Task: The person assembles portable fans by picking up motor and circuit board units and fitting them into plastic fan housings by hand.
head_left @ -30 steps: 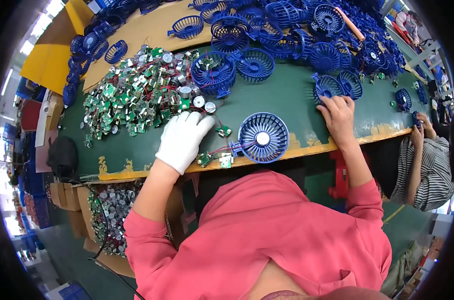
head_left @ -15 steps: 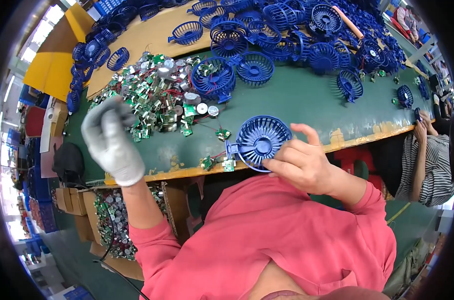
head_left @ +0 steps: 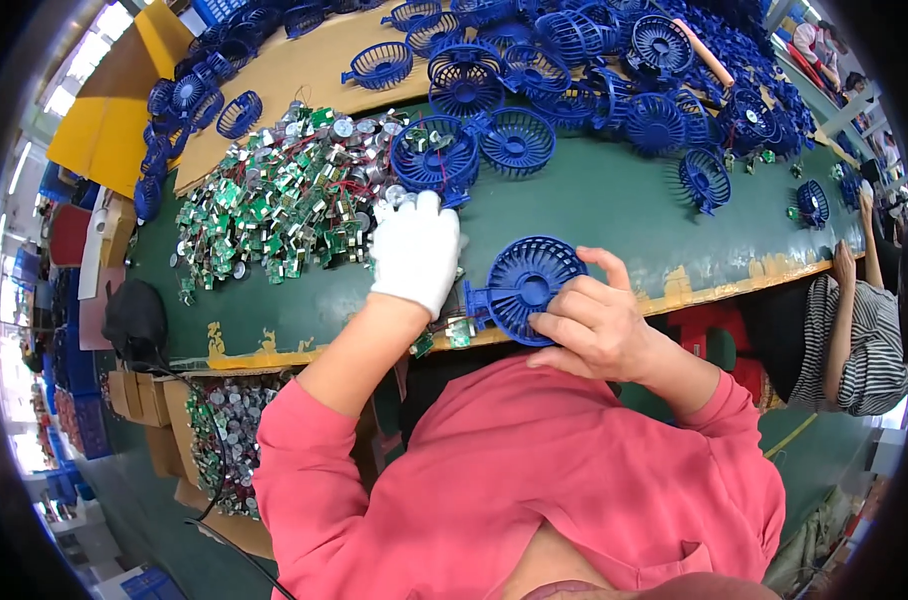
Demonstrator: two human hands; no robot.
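Note:
My right hand (head_left: pixel 596 325), bare, grips the rim of a round blue plastic fan housing (head_left: pixel 534 285) at the table's near edge. Its index finger sticks up; the other fingers are bent at the rim. Small green circuit boards (head_left: pixel 460 332) lie beside the housing's short neck. My left hand (head_left: pixel 417 250), in a white glove, is lowered at the right end of a heap of circuit boards and small motors (head_left: pixel 284 200). Its fingers are together and curled downward, their tips hidden, so whatever they hold cannot be made out. Another fan housing (head_left: pixel 434 155) lies just beyond them.
Many blue fan housings (head_left: pixel 654 120) are piled along the far side of the green table (head_left: pixel 614 210). A cardboard box (head_left: pixel 179 430) of motors and boards stands below the near edge at left. Another person in a striped top (head_left: pixel 874 340) sits at the right.
My gloved left hand has swung right, from the heap's left side to its right end, over where two round motors lay. My right hand keeps the fan housing in nearly the same place.

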